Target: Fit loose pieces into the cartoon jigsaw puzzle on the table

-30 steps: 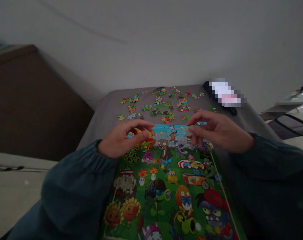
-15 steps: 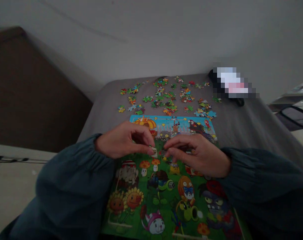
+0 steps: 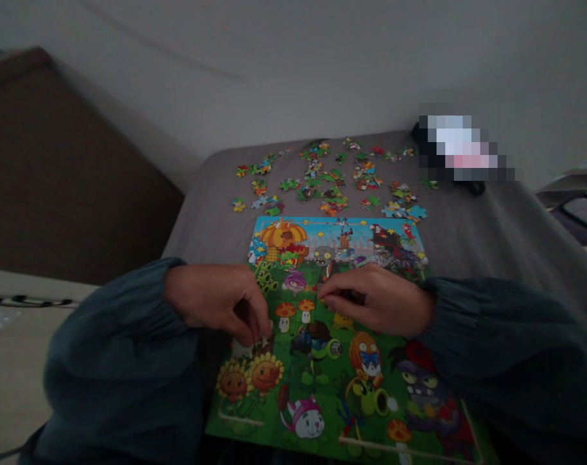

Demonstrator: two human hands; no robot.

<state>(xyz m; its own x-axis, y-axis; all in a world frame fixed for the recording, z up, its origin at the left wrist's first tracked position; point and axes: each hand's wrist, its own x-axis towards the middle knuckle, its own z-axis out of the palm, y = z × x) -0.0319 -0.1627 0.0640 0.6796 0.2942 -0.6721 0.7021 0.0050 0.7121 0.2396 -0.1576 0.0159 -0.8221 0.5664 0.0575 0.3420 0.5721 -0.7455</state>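
A cartoon jigsaw puzzle board (image 3: pixel 293 368) lies in front of me, with a green lawn, blue sky, sunflowers, mushrooms and zombies printed on it. My left hand (image 3: pixel 220 300) is closed in a pinch over the board's left side, just above the sunflowers. A small puzzle piece (image 3: pixel 263 344) shows at its fingertips, partly hidden by the fingers. Over the middle right of the board, my right hand (image 3: pixel 380 300) is also closed, thumb and fingertips together. What lies between those fingers, if anything, is hidden.
Many loose puzzle pieces (image 3: pixel 327 177) are scattered on the grey cloth (image 3: pixel 206 206) beyond the board. A dark object (image 3: pixel 422 139), partly pixelated, rests at the back right. A wall stands behind, and a dark brown panel (image 3: pixel 70 174) is on the left.
My left hand has moved left and nearer to me, from the board's middle to its left side, with the puzzle piece. My right hand has stayed about in place, its fingers closer together.
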